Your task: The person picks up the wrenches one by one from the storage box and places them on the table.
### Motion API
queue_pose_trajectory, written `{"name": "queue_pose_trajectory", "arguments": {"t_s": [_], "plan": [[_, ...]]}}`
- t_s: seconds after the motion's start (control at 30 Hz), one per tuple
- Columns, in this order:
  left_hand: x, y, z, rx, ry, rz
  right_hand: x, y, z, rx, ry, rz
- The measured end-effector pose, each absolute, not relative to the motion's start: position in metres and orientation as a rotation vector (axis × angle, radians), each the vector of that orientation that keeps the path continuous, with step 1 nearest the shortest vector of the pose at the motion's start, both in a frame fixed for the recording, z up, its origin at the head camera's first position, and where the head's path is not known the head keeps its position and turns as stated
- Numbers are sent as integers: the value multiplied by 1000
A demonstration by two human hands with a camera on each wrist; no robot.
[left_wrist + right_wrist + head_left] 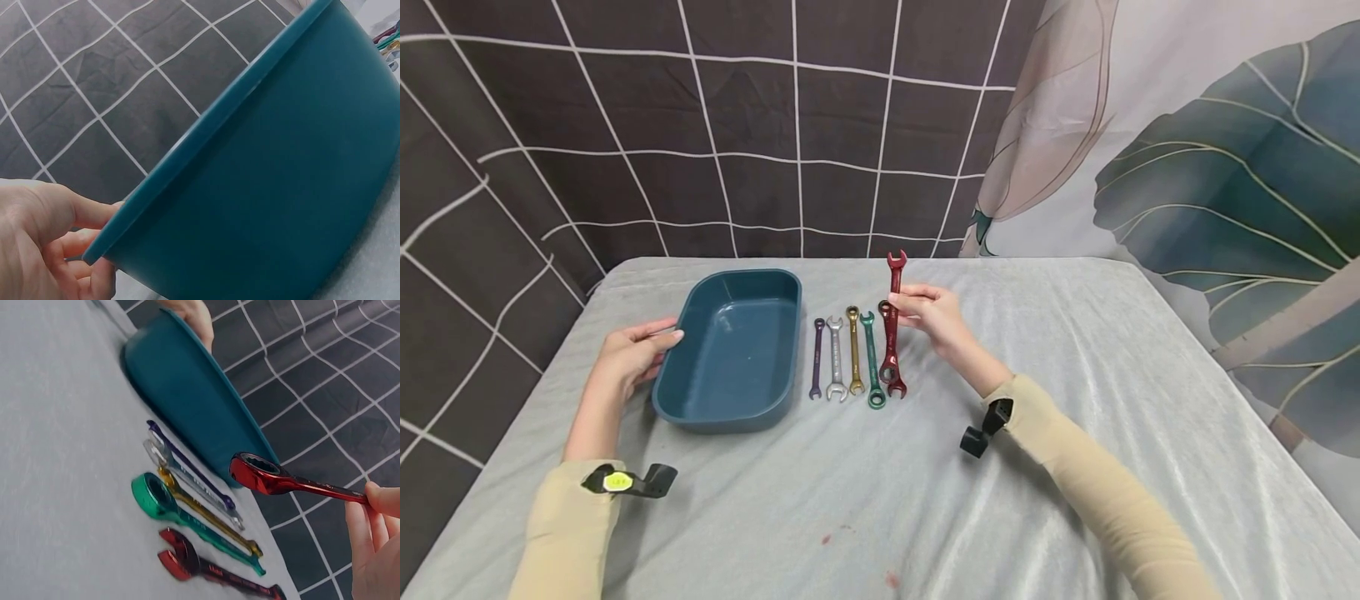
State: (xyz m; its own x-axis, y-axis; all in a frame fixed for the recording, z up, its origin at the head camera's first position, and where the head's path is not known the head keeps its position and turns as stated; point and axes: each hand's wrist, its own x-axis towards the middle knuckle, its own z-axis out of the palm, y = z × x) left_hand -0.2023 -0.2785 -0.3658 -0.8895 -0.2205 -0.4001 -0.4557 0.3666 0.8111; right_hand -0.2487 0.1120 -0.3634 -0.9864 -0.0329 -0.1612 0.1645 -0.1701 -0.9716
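Note:
A deep teal plastic basin [679, 392] stands on the left of the cloth. My left hand [631, 354] grips its left rim, thumb at the top edge and fingers beneath, as the left wrist view shows. With thumb and fingertips, my right hand [936, 318] pinches a red combination wrench [312, 488] by its shaft, its ring end hanging free above the table. Under it lies a second red wrench [219, 573]. Beside that one lie a green wrench [871, 358], a gold wrench [853, 350], a silver wrench [836, 358] and a purple wrench [817, 358], roughly parallel.
A pale grey velvety cloth [760, 517] covers the table. Dark fabric with a white grid [737, 125] hangs behind it, and a leaf-patterned curtain [1225, 183] hangs to the right. Small reddish marks [891, 578] show on the cloth near the front.

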Motion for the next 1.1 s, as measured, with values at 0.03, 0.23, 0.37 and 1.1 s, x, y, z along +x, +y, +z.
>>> {"name": "queue_pose_trajectory", "arguments": {"t_s": [0.03, 0.23, 0.37, 1.1], "plan": [[-202, -279, -366, -606, 2406, 1536, -249, 113, -364, 159, 1933, -2300], [-202, -279, -366, -608, 2415, 1533, -252, 122, -370, 191, 1938, -2259], [-202, -279, -367, -604, 2420, 1538, -254, 127, -373, 243, 1943, -2218], [-204, -280, -370, -639, 2425, 1529, -258, 148, -385, 286, 1968, -1896]]}}
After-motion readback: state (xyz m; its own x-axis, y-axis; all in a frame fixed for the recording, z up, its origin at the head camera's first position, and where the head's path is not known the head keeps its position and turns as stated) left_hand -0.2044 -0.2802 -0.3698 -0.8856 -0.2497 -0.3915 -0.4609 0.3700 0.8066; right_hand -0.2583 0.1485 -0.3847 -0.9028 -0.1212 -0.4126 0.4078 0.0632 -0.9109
